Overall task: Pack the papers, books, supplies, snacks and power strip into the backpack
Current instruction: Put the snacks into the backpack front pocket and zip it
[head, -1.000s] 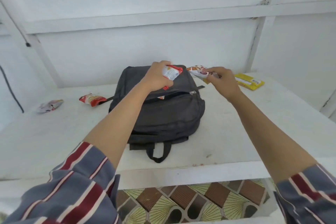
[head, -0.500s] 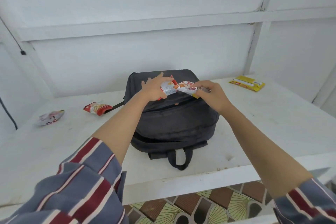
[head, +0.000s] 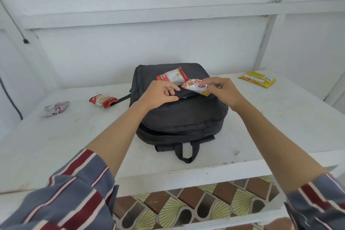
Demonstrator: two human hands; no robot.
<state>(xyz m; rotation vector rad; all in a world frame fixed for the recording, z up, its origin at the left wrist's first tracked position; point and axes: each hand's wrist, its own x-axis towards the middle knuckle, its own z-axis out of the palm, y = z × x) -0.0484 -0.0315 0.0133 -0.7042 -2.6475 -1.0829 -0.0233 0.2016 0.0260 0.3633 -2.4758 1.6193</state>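
The black backpack (head: 183, 117) lies flat on the white table (head: 270, 121), its carry handle toward me. A red-and-white snack packet (head: 172, 77) lies loose on the far part of the backpack. My left hand (head: 160, 93) rests on the backpack by the front pocket zipper, fingers loosely curled, just short of that packet and not holding it. My right hand (head: 222, 91) pinches an orange-and-white snack packet (head: 195, 85) and holds it over the pocket zipper, close to my left fingertips.
Left of the backpack lie a red snack packet (head: 103, 100) and, farther left, a white-and-pink packet (head: 56, 108). A yellow packet (head: 257, 79) sits at the back right. White walls close in behind, and a black cable (head: 11, 97) hangs at the left.
My left hand has let go of the red-and-white packet, which now lies on the backpack. My right hand has brought the orange-and-white packet left to the pocket zipper.
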